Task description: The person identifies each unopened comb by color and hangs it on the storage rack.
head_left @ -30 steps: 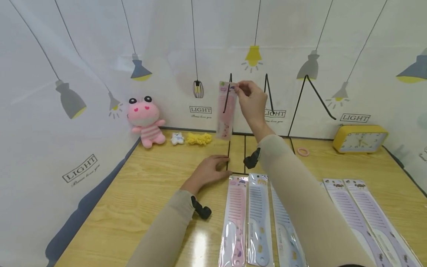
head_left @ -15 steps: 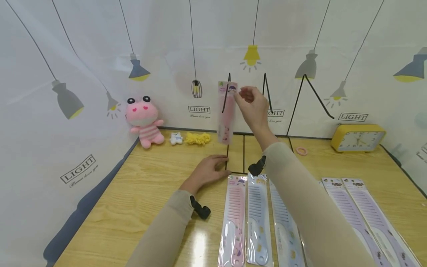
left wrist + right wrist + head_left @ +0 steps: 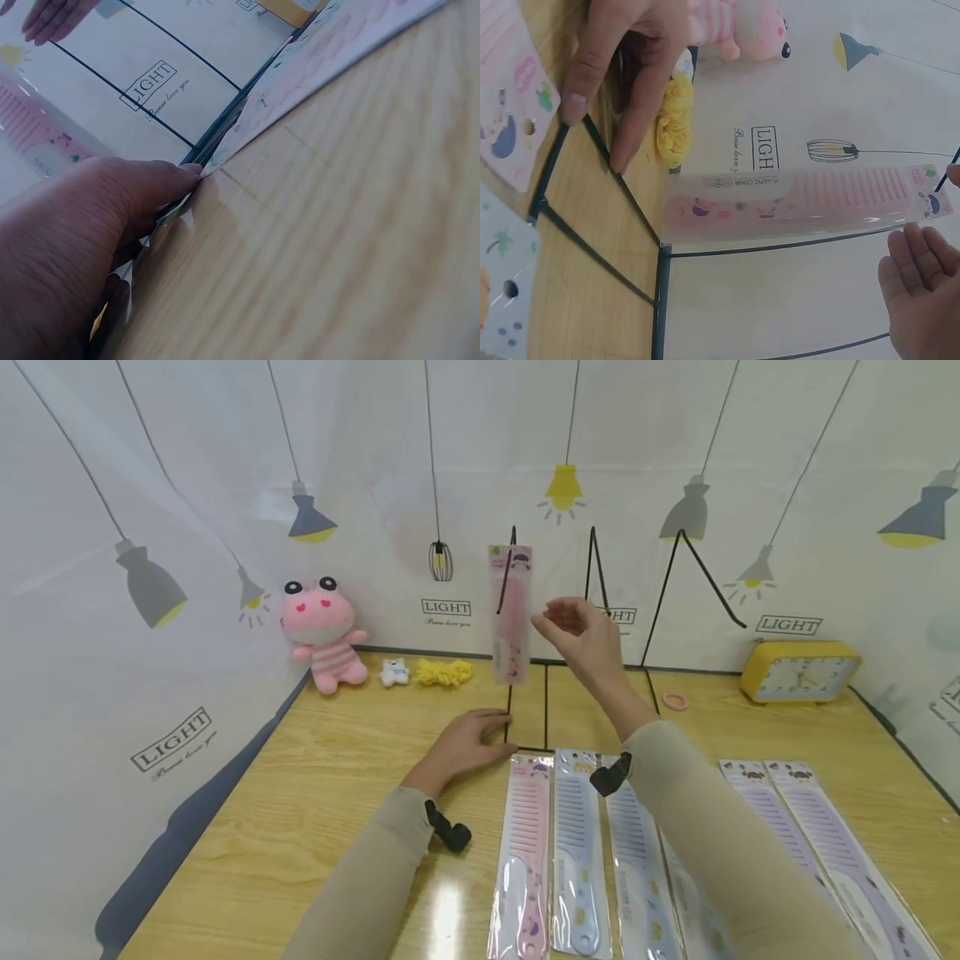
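Note:
A pink comb (image 3: 513, 610) in clear packaging hangs by its top from the left hook of a black wire stand (image 3: 546, 710). Just right of the comb, in the head view, my right hand (image 3: 588, 643) is raised in the air, fingers loosely bent and holding nothing. My left hand (image 3: 467, 746) rests low on the stand's base, its thumb and fingers touching the wires, as the right wrist view also shows. Directly in front of the base lie another packaged pink comb (image 3: 527, 852) and a packaged blue comb (image 3: 577, 852).
More packaged combs lie to the right, including a purple comb (image 3: 836, 835), some partly hidden by my right sleeve. Along the back stand a pink plush toy (image 3: 324, 627), a small white bear (image 3: 394, 672), yellow yarn (image 3: 444, 673), a pink ring (image 3: 674, 701) and a yellow clock (image 3: 801, 672).
My right hand has let go of the pink comb's top corner and moved down and right. The comb stays hanging on the hook. My left hand holds its place.

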### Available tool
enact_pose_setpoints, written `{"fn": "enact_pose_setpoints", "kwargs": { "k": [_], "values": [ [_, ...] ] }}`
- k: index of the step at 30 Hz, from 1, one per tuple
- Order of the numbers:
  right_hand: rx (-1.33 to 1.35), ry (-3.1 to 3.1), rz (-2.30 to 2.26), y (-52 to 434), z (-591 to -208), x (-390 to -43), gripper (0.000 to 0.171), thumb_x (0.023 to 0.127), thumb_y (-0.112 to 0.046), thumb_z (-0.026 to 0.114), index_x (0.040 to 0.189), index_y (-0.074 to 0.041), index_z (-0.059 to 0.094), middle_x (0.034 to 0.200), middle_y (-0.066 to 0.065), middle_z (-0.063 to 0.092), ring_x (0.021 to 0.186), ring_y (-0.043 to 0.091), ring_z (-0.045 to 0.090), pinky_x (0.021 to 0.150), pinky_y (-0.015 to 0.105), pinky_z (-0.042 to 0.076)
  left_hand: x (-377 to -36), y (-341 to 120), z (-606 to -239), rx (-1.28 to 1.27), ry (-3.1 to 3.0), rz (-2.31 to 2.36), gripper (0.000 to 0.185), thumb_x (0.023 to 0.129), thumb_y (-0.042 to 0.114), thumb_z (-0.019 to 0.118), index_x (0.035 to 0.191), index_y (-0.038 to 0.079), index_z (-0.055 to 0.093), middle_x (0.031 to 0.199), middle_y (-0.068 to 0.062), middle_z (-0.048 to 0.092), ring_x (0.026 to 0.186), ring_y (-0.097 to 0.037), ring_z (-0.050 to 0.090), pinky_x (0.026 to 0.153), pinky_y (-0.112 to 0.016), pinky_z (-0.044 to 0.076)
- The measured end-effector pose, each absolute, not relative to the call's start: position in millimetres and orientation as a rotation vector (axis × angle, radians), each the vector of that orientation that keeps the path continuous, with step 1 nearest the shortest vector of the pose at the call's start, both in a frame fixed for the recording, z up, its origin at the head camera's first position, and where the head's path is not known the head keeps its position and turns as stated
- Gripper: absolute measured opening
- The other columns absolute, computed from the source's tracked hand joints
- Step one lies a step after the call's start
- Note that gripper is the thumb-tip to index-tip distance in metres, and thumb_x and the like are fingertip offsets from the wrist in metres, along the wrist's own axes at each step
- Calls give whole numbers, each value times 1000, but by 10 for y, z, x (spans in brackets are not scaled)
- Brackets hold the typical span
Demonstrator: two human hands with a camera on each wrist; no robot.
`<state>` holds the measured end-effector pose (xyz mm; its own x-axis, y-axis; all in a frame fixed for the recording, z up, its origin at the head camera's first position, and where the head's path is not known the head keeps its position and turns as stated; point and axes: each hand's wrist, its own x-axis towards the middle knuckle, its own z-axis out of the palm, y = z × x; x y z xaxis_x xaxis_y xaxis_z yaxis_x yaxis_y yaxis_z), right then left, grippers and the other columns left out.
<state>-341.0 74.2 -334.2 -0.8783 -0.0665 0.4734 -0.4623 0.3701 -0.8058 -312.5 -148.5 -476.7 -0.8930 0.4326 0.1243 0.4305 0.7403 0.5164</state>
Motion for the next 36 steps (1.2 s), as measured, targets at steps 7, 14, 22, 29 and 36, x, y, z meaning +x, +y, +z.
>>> {"fn": "enact_pose_setpoints", "kwargs": {
  "k": [7, 14, 22, 29, 36],
  "values": [
    [482, -2399, 1520, 843, -3392, -3214, 55, 89, -57, 70, 122, -13, 67, 113, 0, 70, 104, 16, 67, 94, 39, 55, -3101, -1481, -4731, 693, 2904, 891, 61, 94, 49, 66, 147, 19, 55, 153, -2, 47, 142, -26, 41, 119, -44, 30],
    [542, -2483, 1568, 890, -3488, -2969, 54, 90, -56, 70, 123, -14, 66, 116, 1, 70, 107, 18, 67, 95, 42, 54, -3103, -1481, -4754, 681, 2910, 907, 62, 94, 50, 66, 146, 20, 55, 153, 0, 47, 143, -24, 40, 119, -43, 29],
    [713, -2621, 1513, 977, -3788, -2722, 45, 94, -46, 69, 126, -15, 64, 123, 1, 68, 116, 21, 64, 99, 46, 52, -3099, -1479, -4755, 686, 2919, 873, 63, 94, 53, 64, 148, 21, 54, 154, 0, 46, 143, -25, 40, 119, -45, 29],
    [966, -2665, 1367, 994, -4163, -2713, 44, 96, -37, 69, 128, -7, 63, 123, 4, 68, 116, 25, 63, 102, 45, 52, -3090, -1488, -4751, 672, 2920, 865, 63, 94, 55, 63, 148, 22, 54, 154, 1, 46, 143, -25, 39, 119, -46, 30],
    [1139, -2688, 1169, 1055, -4468, -2773, 44, 94, -26, 74, 127, 0, 63, 119, 9, 69, 111, 27, 66, 98, 44, 53, -3067, -1468, -4742, 704, 2931, 877, 60, 95, 49, 65, 147, 20, 55, 153, -1, 47, 142, -26, 41, 119, -45, 30]
  ]
}}
